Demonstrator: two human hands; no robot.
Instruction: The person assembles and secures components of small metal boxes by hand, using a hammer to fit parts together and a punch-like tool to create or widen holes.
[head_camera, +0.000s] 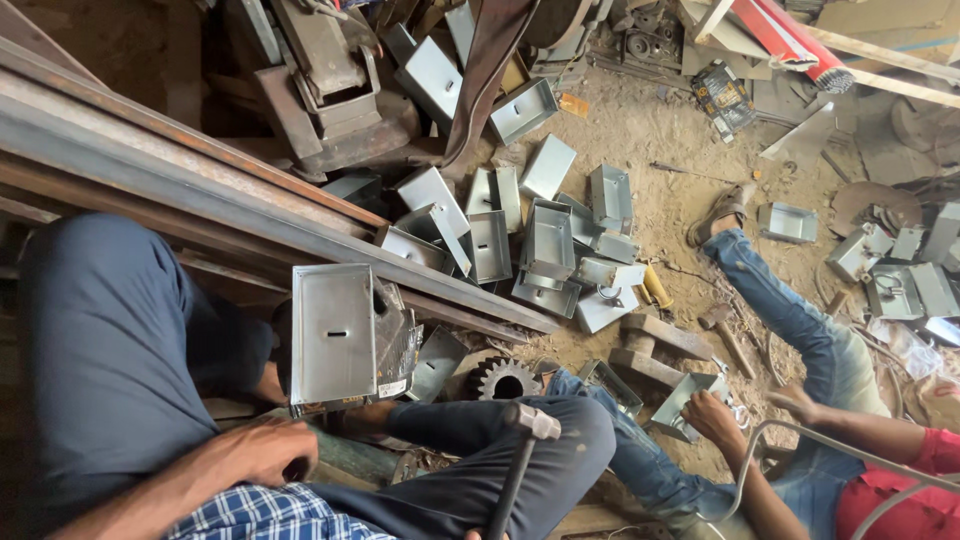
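I sit with my knees in dark trousers. A grey sheet-metal box (333, 335) with a small slot stands upright in front of me. My left hand (265, 450) is curled at its lower left corner and seems to grip it there. A hammer (530, 425) with a dark handle rises over my right knee, its steel head uppermost. Only a sliver of my right hand (472, 535) shows at the bottom edge, closed on the handle.
Long rusty steel rails (200, 170) run diagonally on the left. A pile of similar metal boxes (550, 240) lies on the sandy floor, with a gear wheel (500, 378) and wood blocks (660, 340). A co-worker's hand (715, 415) holds another box (685, 400) at right.
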